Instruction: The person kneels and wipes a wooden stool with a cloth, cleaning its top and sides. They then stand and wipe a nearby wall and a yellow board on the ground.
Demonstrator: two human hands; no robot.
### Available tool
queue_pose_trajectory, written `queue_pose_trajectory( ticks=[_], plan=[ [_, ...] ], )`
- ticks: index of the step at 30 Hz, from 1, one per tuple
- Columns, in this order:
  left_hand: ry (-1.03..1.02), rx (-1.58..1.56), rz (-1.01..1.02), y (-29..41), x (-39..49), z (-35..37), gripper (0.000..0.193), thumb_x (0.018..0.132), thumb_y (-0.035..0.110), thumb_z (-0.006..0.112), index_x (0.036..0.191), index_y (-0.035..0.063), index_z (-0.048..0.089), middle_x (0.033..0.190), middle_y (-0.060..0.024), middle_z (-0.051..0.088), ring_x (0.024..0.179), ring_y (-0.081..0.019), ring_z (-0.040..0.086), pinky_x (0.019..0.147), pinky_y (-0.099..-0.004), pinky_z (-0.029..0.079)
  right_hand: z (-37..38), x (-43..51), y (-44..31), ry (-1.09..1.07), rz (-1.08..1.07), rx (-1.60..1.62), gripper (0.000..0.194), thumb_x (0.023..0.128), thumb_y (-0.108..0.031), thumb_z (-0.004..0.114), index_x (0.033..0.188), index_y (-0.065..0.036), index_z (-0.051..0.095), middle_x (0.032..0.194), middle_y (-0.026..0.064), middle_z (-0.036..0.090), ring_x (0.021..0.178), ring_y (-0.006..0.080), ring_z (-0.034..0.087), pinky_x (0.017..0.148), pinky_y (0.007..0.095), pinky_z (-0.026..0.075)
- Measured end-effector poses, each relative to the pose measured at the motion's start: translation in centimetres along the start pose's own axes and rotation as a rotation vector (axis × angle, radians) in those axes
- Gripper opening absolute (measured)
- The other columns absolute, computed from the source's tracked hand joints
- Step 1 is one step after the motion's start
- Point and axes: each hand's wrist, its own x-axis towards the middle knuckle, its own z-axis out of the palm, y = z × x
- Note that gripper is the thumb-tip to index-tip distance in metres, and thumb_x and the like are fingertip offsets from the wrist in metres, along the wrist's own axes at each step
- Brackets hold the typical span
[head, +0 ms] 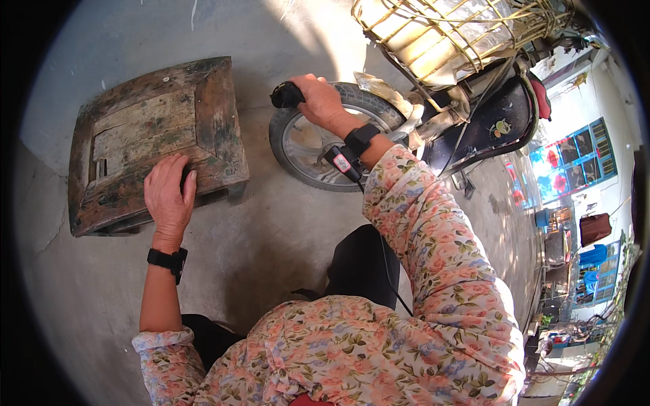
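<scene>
A worn, low wooden table (147, 129) with flaking paint and a broken slot in its top stands on the floor before me, to the left. My left hand (168, 195) is at its near edge, back up, fingers together over the top. Something dark shows between thumb and fingers; whether it is held or just shadow is unclear. My right hand (322, 104) is closed around a small black object (287, 95), whose kind I cannot make out. That hand is above the spoked wheel (315, 167) of a parked motorbike, right of the table.
The motorbike's dark body (480, 129) extends to the right, with a wire basket (436, 38) holding a pale, plastic-wrapped load above it. Concrete floor (274, 228) surrounds the table. A cable (388, 259) runs from my right wrist strap. Far right are blue-framed windows (579, 157) and hanging clothes (595, 228).
</scene>
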Motion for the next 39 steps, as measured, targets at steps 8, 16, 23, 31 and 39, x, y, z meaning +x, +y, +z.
queue_pose_trajectory(
  ticks=[8, 16, 23, 31, 39],
  plan=[
    [-0.027, -0.005, 0.002, -0.2, -0.4, -0.1, 0.025, 0.08, 0.013, 0.063, 0.104, 0.007, 0.061, 0.113, -0.0076, 0.06, 0.108, -0.0262, 0.053, 0.092, -0.0379, 0.038, -7.4, -6.2, 4.0, 0.407, 0.089, -0.067, 0.054, 0.065, -0.002, 0.063, 0.117, -0.012, 0.053, 0.112, 0.0108, 0.055, 0.101, 0.0351, 0.049, 0.085, 0.0428, 0.042],
    [-0.052, 0.04, -0.028, 0.0, -0.3, 0.3, 0.023, 0.082, 0.014, 0.061, 0.104, 0.0064, 0.061, 0.114, -0.0078, 0.059, 0.109, -0.0263, 0.052, 0.092, -0.0382, 0.038, -4.6, -5.7, 6.7, 0.497, 0.209, -0.228, 0.054, 0.058, -0.002, 0.067, 0.109, -0.018, 0.058, 0.109, 0.0047, 0.057, 0.1, 0.031, 0.05, 0.083, 0.0418, 0.04],
    [-0.062, 0.03, 0.0, -0.1, -0.3, -0.1, 0.023, 0.084, 0.015, 0.06, 0.105, 0.0063, 0.061, 0.114, -0.0082, 0.059, 0.11, -0.0273, 0.052, 0.092, -0.0382, 0.038, -3.9, -8.3, 2.2, 0.141, -0.004, 0.084, 0.055, 0.06, -0.002, 0.07, 0.111, -0.014, 0.056, 0.112, 0.0075, 0.053, 0.101, 0.0313, 0.05, 0.085, 0.0401, 0.04],
    [-0.064, 0.066, 0.004, -0.6, -0.6, 0.5, 0.022, 0.084, 0.014, 0.06, 0.105, 0.0069, 0.061, 0.115, -0.0074, 0.059, 0.109, -0.0272, 0.053, 0.091, -0.0376, 0.039, -13.9, -16.3, 6.0, 0.609, 0.119, -0.205, 0.059, 0.064, 0.006, 0.066, 0.119, -0.01, 0.054, 0.111, 0.0142, 0.047, 0.104, 0.0302, 0.051, 0.089, 0.0346, 0.044],
    [-0.076, 0.09, 0.031, -0.7, -0.6, 0.5, 0.022, 0.085, 0.013, 0.059, 0.106, 0.0073, 0.061, 0.116, -0.0072, 0.059, 0.11, -0.0262, 0.053, 0.093, -0.0373, 0.039, -8.2, -18.3, 7.9, 0.661, 0.173, -0.152, 0.055, 0.059, 0.01, 0.063, 0.111, -0.009, 0.058, 0.105, 0.0124, 0.049, 0.103, 0.0301, 0.048, 0.09, 0.0353, 0.04]
  ],
)
